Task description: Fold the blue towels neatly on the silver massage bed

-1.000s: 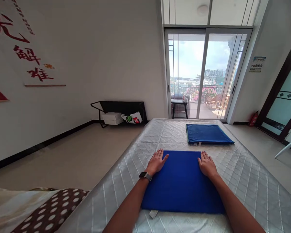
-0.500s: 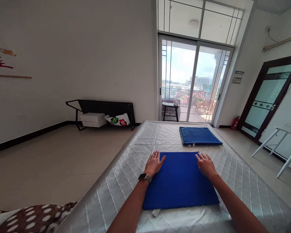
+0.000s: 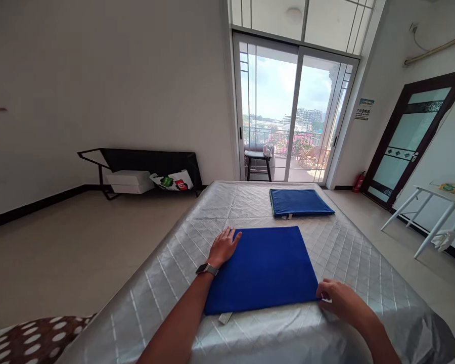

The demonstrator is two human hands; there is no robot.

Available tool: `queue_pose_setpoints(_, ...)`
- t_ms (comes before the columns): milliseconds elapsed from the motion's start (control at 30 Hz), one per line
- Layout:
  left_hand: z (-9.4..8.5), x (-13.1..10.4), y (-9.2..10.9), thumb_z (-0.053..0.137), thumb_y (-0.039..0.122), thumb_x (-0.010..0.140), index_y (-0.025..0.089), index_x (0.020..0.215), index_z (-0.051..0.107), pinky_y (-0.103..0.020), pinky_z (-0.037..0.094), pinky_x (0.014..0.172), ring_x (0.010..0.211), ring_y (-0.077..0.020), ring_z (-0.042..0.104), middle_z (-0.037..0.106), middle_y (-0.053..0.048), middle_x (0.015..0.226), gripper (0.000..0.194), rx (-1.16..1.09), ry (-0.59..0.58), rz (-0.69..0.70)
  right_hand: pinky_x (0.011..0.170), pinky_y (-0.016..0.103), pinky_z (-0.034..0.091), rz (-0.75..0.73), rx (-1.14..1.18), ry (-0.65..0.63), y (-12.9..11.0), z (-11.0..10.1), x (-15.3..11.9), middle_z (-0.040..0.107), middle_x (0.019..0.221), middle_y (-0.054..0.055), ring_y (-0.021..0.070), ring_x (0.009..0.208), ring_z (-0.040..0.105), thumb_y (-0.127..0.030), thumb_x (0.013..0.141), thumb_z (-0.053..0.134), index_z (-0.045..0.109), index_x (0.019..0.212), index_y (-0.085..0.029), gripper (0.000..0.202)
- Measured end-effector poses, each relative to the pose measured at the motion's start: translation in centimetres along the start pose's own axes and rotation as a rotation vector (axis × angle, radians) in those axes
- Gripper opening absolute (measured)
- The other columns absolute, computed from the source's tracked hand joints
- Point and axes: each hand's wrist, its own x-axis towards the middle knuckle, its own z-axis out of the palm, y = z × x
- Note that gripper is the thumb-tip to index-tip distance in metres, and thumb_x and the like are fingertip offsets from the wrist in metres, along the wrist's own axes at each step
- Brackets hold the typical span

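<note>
A flat, smooth rectangle of blue cloth (image 3: pixel 265 268) lies on the silver quilted sheet (image 3: pixel 174 288), with a small white label (image 3: pixel 225 318) sticking out at its near left edge. My left hand (image 3: pixel 223 246) rests on the cloth's far left corner, fingers stretched out, a watch (image 3: pixel 207 269) on its wrist. At the near right corner, my right hand (image 3: pixel 333 296) has its fingers and thumb curled together on the cloth's edge. Beyond, a second blue cloth piece (image 3: pixel 301 201) lies flat, with greenish edging and a pale tag on its near side.
A black rack (image 3: pixel 147 161) on the floor by the left wall holds a white box (image 3: pixel 131 181) and a printed bag (image 3: pixel 172 180). Sliding glass doors (image 3: pixel 296 116) stand behind the sheeted surface. A white table (image 3: pixel 443 194) is at right; brown polka-dot fabric (image 3: pixel 34 338) at lower left.
My right hand has moved from the cloth's far right corner to its near right corner, and its fingers have closed there. My left hand stays on the far left corner. The view has shifted slightly.
</note>
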Motion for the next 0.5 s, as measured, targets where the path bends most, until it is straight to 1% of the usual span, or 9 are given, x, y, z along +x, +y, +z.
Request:
queue_pose_setpoints(67,-1.6,-0.1,-0.1,0.03,0.048,0.096,0.014,0.129,0.06,-0.042,0.038,0.112,0.135,-0.0291,0.05,0.058,-0.016,0.141,0.056,-0.035,0.097,-0.007,0.077,0.025,0.047,-0.014,-0.003,-0.005,0.2,0.0,0.1,0.071,0.096,0.002,0.0169,0.085,0.066,-0.012,0.077,0.059,0.072,0.09,-0.025,0.022)
queue_pose_setpoints(133,-3.9,-0.2,0.0,0.036,0.046,0.093,0.016,0.116,0.066,-0.041,0.045,0.105,0.121,-0.0286,0.059,0.067,-0.015,0.127,0.048,-0.116,0.199,0.001,0.077,0.025,0.047,-0.031,-0.002,-0.002,0.4,0.0,0.2,0.07,0.095,0.002,0.0166,0.084,0.066,-0.012,0.078,0.059,0.073,0.092,-0.025,0.024)
queue_pose_setpoints(200,-6.4,-0.9,0.3,0.039,0.048,0.091,0.019,0.102,0.069,-0.038,0.052,0.093,0.1,-0.0256,0.067,0.072,-0.011,0.106,0.043,-0.226,0.246,0.018,0.078,0.025,0.046,-0.043,-0.004,0.001,0.4,0.0,0.2,0.07,0.095,0.002,0.0167,0.084,0.066,-0.011,0.078,0.059,0.073,0.093,-0.025,0.025)
queue_pose_setpoints(233,-7.5,-1.6,0.6,0.04,0.05,0.09,0.02,0.096,0.069,-0.036,0.053,0.086,0.089,-0.0237,0.067,0.072,-0.008,0.096,0.042,-0.275,0.236,0.035,0.078,0.025,0.046,-0.049,-0.004,0.0,0.4,0.0,0.2,0.07,0.095,0.002,0.0167,0.084,0.066,-0.011,0.077,0.059,0.074,0.092,-0.025,0.025)
queue_pose_setpoints(300,-9.4,-3.8,1.4,0.043,0.054,0.088,0.022,0.088,0.068,-0.032,0.053,0.076,0.075,-0.0203,0.065,0.07,-0.004,0.082,0.04,-0.336,0.144,0.095,0.077,0.024,0.046,-0.066,-0.001,-0.005,0.4,0.0,0.3,0.071,0.094,0.002,0.0167,0.084,0.066,-0.01,0.076,0.06,0.074,0.091,-0.025,0.025)
queue_pose_setpoints(367,-10.5,-7.0,2.1,0.046,0.054,0.087,0.024,0.085,0.067,-0.03,0.051,0.072,0.07,-0.0182,0.062,0.068,-0.001,0.076,0.037,-0.356,-0.029,0.178,0.075,0.024,0.046,-0.074,0.004,-0.002,0.4,0.1,0.5,0.07,0.092,0.001,0.0164,0.082,0.065,-0.01,0.076,0.06,0.074,0.089,-0.025,0.025)
queue_pose_setpoints(433,-10.8,-10.7,2.4,0.05,0.052,0.085,0.025,0.085,0.068,-0.028,0.05,0.07,0.07,-0.0171,0.062,0.069,0.0,0.078,0.032,-0.358,-0.232,0.226,0.073,0.024,0.045,-0.077,0.007,0.01,0.5,0.1,0.7,0.07,0.09,0.001,0.0161,0.08,0.065,-0.01,0.077,0.061,0.074,0.088,-0.025,0.023)
queue_pose_setpoints(467,-10.7,-12.4,2.4,0.052,0.05,0.084,0.026,0.086,0.068,-0.028,0.05,0.072,0.072,-0.017,0.062,0.07,0.0,0.082,0.029,-0.355,-0.315,0.229,0.072,0.024,0.045,-0.077,0.007,0.017,0.5,0.2,0.8,0.07,0.09,0.001,0.0161,0.079,0.064,-0.009,0.077,0.061,0.074,0.087,-0.024,0.022)
queue_pose_setpoints(500,-10.5,-14.0,2.3,0.054,0.047,0.083,0.026,0.087,0.068,-0.028,0.05,0.074,0.076,-0.0172,0.063,0.071,0.0,0.086,0.026,-0.353,-0.373,0.221,0.071,0.024,0.045,-0.077,0.005,0.024,0.5,0.2,0.8,0.07,0.089,0.001,0.0162,0.079,0.064,-0.009,0.077,0.062,0.073,0.086,-0.024,0.021)
